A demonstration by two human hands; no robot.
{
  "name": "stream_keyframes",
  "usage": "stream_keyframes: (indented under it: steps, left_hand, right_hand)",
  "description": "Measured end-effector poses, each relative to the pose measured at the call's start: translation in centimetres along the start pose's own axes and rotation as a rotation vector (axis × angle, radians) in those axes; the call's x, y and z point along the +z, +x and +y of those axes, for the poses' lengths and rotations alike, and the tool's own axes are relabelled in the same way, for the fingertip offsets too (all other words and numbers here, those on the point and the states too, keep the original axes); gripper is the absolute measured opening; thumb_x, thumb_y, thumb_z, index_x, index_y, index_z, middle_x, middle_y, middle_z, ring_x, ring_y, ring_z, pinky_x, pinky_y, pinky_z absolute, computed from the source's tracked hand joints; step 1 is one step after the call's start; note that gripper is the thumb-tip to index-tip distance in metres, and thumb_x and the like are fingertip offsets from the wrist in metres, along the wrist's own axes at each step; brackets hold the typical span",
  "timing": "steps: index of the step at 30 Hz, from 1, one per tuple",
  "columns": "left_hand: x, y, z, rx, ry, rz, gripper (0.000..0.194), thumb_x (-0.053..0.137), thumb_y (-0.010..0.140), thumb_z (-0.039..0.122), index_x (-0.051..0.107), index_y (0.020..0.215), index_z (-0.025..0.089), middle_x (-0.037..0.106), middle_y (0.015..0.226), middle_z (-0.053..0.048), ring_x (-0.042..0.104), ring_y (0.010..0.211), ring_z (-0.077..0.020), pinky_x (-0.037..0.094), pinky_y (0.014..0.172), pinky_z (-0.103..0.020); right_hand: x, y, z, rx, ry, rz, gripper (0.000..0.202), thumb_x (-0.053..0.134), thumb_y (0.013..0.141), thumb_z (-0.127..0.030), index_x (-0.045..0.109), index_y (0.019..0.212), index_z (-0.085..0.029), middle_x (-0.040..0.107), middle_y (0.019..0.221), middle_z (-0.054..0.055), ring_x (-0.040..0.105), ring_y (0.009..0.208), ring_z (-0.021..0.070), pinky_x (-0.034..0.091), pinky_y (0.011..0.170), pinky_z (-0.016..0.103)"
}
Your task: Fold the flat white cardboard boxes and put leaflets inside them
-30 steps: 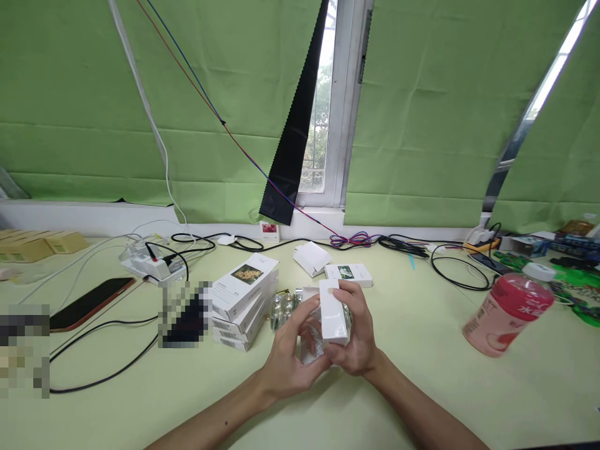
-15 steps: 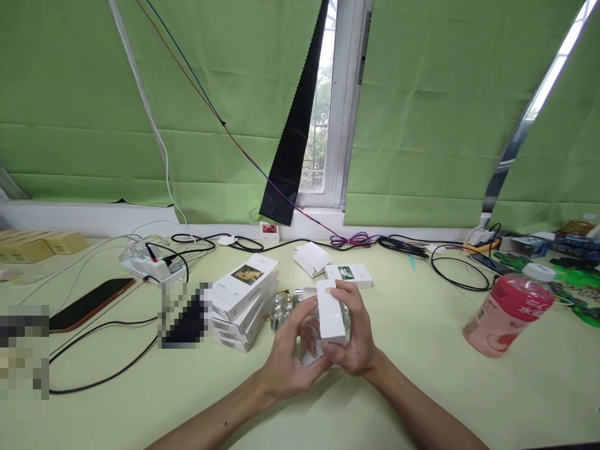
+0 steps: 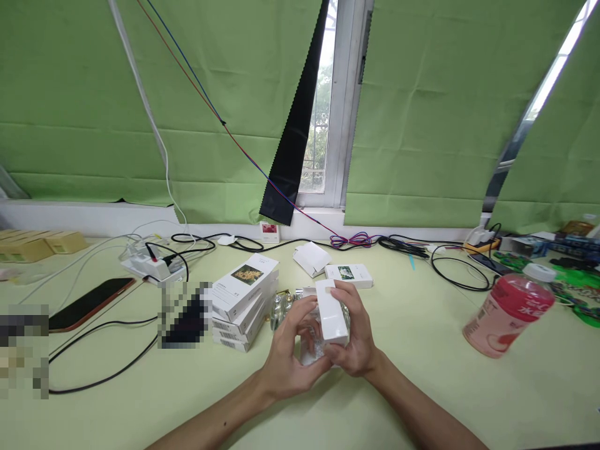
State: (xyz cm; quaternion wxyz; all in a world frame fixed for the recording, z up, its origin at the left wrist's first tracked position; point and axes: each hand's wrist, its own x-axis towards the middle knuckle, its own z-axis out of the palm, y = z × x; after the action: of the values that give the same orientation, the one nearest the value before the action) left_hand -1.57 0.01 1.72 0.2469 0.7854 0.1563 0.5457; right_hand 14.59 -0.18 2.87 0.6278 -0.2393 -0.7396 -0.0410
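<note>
Between my hands, above the table, is a small white box [image 3: 332, 315] with its narrow side turned up. My right hand [image 3: 360, 334] wraps round its right side, thumb below and fingers over the top. My left hand [image 3: 285, 359] curls round the left side, gripping the box with fingertips and thumb. Something clear and shiny shows at the box's open side, but I cannot make out what it is. Just behind lie several shiny greenish-gold small items [image 3: 281, 307], partly covered by my hands. A stack of white boxes [image 3: 248, 278] with flower pictures stands left of them.
Behind my hands lie an opened white carton [image 3: 312, 259] and a flat white box [image 3: 357, 275]. A pink drink bottle [image 3: 509, 312] stands at right. To the left are a phone [image 3: 94, 304], a power strip [image 3: 154, 267] and loose cables. More cables run along the wall.
The white box has tipped slightly, its near end shifting a little to the right. Both hands keep nearly the same place and grip.
</note>
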Motion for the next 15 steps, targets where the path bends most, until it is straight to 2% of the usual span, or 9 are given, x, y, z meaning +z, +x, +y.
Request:
stream_keyframes:
  steps: [7,11,15]
  left_hand:
    - [-0.29,0.10,-0.12,0.055,0.088,0.044,0.074,0.075,0.074,0.014,0.043,0.140,0.026,0.051,0.139,-0.019,0.065,0.107,-0.0282,0.061,0.063,-0.030]
    - [-0.44,0.13,-0.30,0.115,0.131,0.074,0.077,0.075,0.072,0.012,0.042,0.141,0.026,0.049,0.139,-0.019,0.066,0.087,-0.0199,0.057,0.056,-0.027]
    - [-0.53,0.10,-0.31,0.155,0.183,0.098,0.078,0.073,0.072,0.010,0.042,0.142,0.025,0.048,0.138,-0.018,0.057,0.067,-0.0097,0.055,0.053,-0.027]
  right_hand:
    - [-0.15,0.26,-0.19,-0.032,-0.008,-0.010,0.066,0.047,0.094,-0.060,0.038,0.148,-0.024,0.055,0.131,0.017,0.057,0.121,0.0355,0.053,0.094,0.055]
    - [-0.16,0.39,-0.34,-0.042,0.054,-0.015,0.067,0.049,0.095,-0.058,0.036,0.152,-0.024,0.055,0.139,0.017,0.057,0.125,0.0358,0.052,0.097,0.055]
    - [-0.13,0.31,-0.32,-0.053,0.059,-0.017,0.070,0.049,0.095,-0.057,0.032,0.155,-0.024,0.051,0.145,0.018,0.053,0.132,0.0374,0.051,0.099,0.057]
